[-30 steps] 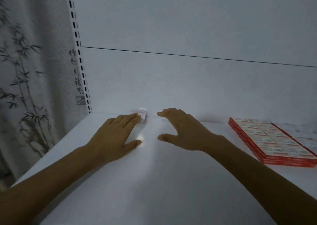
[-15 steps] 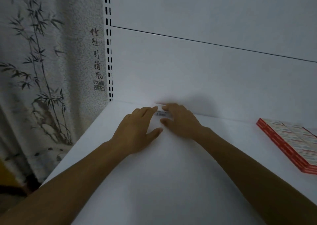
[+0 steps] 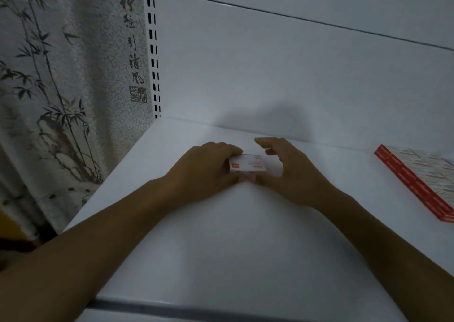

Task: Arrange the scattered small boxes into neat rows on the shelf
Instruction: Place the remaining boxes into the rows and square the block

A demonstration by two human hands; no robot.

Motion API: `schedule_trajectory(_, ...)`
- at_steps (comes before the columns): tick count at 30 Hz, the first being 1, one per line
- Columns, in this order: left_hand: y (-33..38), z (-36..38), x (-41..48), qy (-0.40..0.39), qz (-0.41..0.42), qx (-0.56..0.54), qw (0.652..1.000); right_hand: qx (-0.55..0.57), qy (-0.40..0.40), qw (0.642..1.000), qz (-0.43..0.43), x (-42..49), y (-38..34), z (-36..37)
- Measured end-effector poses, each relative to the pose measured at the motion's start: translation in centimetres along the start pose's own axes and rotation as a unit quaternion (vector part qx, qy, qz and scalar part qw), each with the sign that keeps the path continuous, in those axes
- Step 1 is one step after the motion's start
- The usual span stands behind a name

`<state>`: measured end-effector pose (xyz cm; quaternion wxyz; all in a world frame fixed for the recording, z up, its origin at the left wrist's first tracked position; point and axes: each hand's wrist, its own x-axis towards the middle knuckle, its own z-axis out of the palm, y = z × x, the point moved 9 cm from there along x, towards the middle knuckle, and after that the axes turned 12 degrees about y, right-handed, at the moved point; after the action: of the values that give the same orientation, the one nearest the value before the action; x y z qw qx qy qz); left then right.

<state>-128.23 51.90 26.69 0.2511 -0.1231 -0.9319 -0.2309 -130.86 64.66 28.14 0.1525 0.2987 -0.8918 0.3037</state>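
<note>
Mid-frame over the shelf (image 3: 245,248), the small box (image 3: 247,165) sat clamped between the curled fingers of the left hand (image 3: 206,172) and right hand (image 3: 290,172), where an uneven squeeze could have twisted it askew or dropped it.

In dim light, a bamboo-painted hanging (image 3: 61,88) adjoins a slotted upright (image 3: 153,64) and white back panel (image 3: 270,76).

Hidden bits: small box (image 3: 247,165), red boxes (image 3: 415,181).
Small box's left end sits under my left hand (image 3: 204,172); its print is too blurred to read. Can't tell whether my right hand (image 3: 292,174) grips it. Red boxes run off the right edge.
</note>
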Motion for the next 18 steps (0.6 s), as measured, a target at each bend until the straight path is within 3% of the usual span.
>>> schedule_trajectory(4, 0.2, -0.5, -0.2, 0.016, 0.002, -0.033, 0.999, -0.002, -0.030, 0.999, 0.020, -0.4, 1.2, 1.0)
schedule_trajectory(9, 0.6, -0.9, -0.2, 0.032, -0.008, -0.079, 0.996, 0.082, 0.030, 0.996, 0.020, -0.5, 0.6, -0.1)
schedule_trajectory(18, 1.2, -3.2, -0.3, 0.043, -0.132, -0.248, 0.959, 0.049, 0.129, 0.989, -0.052, -0.8, -2.6, -6.1)
